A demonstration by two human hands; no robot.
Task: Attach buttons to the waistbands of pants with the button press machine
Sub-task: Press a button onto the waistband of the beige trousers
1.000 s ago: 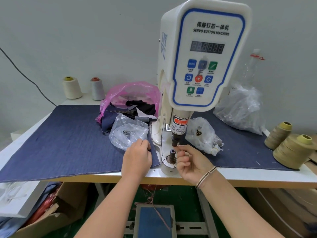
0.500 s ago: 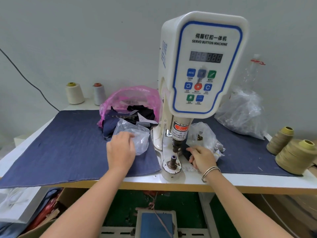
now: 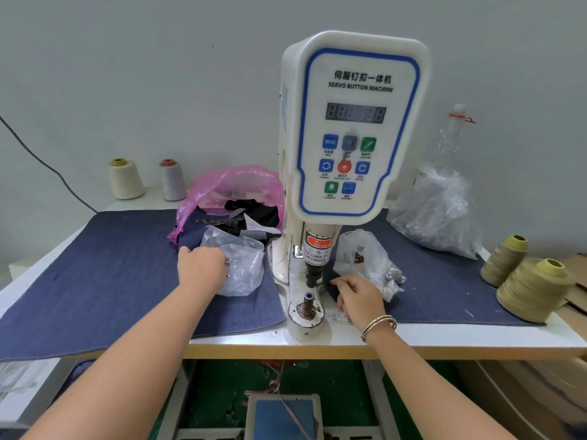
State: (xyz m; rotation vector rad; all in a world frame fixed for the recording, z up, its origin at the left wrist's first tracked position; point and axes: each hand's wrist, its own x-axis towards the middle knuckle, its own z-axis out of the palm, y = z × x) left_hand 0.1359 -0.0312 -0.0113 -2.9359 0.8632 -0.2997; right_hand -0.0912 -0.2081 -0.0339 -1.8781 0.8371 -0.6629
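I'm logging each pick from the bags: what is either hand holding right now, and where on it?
Left hand reaches into the clear plastic bag; any grasp is hidden. Right hand rests on the denim cloth, holding nothing visible.

A plain pale grey wall [image 3: 158, 74] is seen behind a white table [image 3: 476, 339] edged in wood; a green floor [image 3: 222, 392] is glimpsed beneath.

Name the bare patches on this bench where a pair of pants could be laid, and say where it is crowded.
Free: blue cloth left of the left hand; cloth between the right clear bag and the olive spools. Crowded: around the machine, with the pink bag and both hands.
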